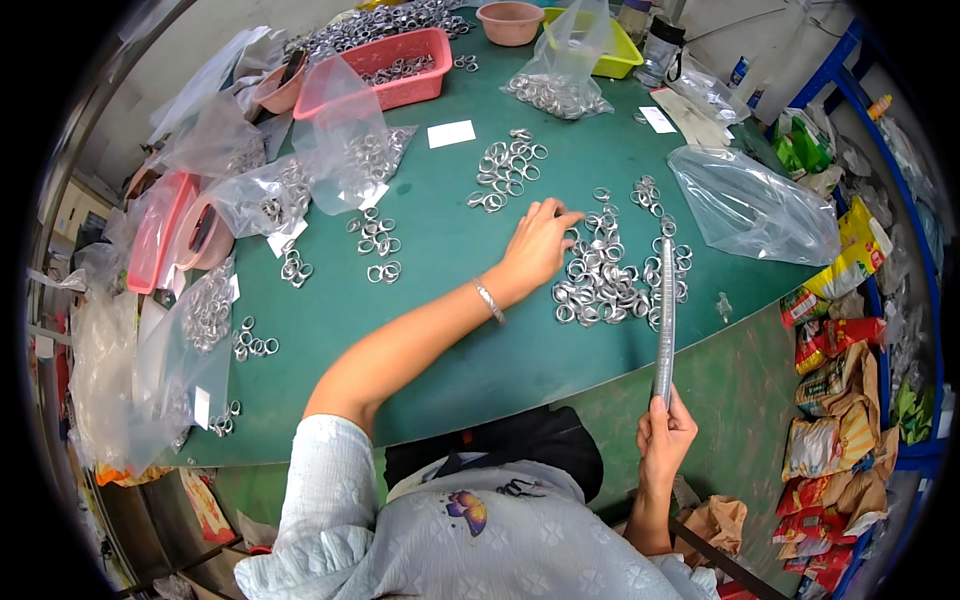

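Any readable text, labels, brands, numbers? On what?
Nothing I can quote.
Metal rod in the right hand: fine markings, too small.
Yellow bag: print, too small and blurred.
Red packet: likewise.
White card on the table: no legible writing.

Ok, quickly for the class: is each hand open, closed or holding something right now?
Left hand: at the ring pile; whether it grips one cannot be told.
Right hand: closed, holding the grey rod.

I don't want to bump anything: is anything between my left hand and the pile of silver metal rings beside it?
Nothing visible. The left hand is at the upper-left edge of the pile of silver metal rings. The long grey metal rod in the right hand is further right.
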{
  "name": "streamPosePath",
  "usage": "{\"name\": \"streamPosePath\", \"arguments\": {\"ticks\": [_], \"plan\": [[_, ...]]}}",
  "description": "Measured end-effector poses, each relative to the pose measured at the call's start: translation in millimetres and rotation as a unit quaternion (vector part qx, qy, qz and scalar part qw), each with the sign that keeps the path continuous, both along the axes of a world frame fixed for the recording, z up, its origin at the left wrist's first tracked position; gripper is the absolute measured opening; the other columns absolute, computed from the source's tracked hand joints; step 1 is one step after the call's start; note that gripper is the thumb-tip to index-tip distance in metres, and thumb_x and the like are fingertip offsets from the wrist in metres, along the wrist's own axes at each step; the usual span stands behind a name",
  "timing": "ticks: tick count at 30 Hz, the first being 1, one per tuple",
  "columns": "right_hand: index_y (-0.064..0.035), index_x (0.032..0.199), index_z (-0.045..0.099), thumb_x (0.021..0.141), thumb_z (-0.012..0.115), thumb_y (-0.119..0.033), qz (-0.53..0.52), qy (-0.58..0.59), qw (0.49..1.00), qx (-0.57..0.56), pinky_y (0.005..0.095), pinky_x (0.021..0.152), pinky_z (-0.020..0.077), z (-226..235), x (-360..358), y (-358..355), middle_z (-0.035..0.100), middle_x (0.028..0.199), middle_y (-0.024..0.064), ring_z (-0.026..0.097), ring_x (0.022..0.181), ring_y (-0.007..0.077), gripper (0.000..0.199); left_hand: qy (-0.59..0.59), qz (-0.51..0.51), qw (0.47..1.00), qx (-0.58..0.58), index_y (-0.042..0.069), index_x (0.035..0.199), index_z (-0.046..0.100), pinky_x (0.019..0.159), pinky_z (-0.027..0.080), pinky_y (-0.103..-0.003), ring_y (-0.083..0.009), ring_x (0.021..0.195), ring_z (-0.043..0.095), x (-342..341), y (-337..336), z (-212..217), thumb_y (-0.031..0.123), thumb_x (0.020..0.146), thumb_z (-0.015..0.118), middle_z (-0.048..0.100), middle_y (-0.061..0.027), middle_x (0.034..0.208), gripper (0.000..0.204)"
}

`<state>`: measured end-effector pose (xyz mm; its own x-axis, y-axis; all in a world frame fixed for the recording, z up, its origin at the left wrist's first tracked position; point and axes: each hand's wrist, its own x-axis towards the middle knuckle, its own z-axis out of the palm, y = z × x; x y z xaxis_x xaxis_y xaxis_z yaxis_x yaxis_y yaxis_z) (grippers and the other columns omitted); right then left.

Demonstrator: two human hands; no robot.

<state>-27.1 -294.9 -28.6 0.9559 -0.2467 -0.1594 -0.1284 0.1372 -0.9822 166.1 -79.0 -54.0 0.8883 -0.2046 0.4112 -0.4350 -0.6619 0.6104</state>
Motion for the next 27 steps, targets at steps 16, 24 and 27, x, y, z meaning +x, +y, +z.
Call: {"name": "streamPosePath", "arguments": {"ticks": [16, 24, 27], "plan": [[0.0063, 0.118, 0.051, 0.084, 0.058, -0.004, 0.109, 0.011, 0.993, 0.033, 0.0157, 0.038, 0.0218, -3, -1, 13, 0.043, 0.060, -0.0061, 0.032, 0.043, -0.0005, 0.036, 0.359, 0.024, 0.754, -0.549, -0.003, 0.106, 0.058, 0.056, 0.043, -0.016, -0.0053, 0.066, 0.049, -68, 41, 49, 0.004, 0.085, 0.053, 0.056, -0.0032, 0.081, 0.022], [0.0056, 0.107, 0.059, 0.076, 0.065, -0.002, 0.219, -0.019, 0.968, -0.117, 0.0147, 0.052, 0.0320, 1, -10, 14, 0.053, 0.070, -0.0045, 0.041, 0.058, 0.0007, 0.032, 0.401, -0.017, 0.670, -0.625, -0.009, 0.112, 0.051, 0.081, 0.050, -0.024, -0.0174, 0.094, 0.058, -109, 60, 62, 0.004, 0.085, 0.055, 0.057, -0.0154, 0.107, 0.030], [0.0057, 0.105, 0.059, 0.075, 0.066, -0.001, 0.241, -0.034, 0.958, -0.154, 0.0149, 0.052, 0.0331, 7, -11, 14, 0.053, 0.070, -0.0042, 0.041, 0.058, 0.0008, 0.032, 0.366, -0.058, 0.680, -0.633, -0.010, 0.115, 0.048, 0.091, 0.046, -0.029, -0.0228, 0.107, 0.054, -119, 64, 68, 0.004, 0.085, 0.056, 0.054, -0.0183, 0.114, 0.034]]}}
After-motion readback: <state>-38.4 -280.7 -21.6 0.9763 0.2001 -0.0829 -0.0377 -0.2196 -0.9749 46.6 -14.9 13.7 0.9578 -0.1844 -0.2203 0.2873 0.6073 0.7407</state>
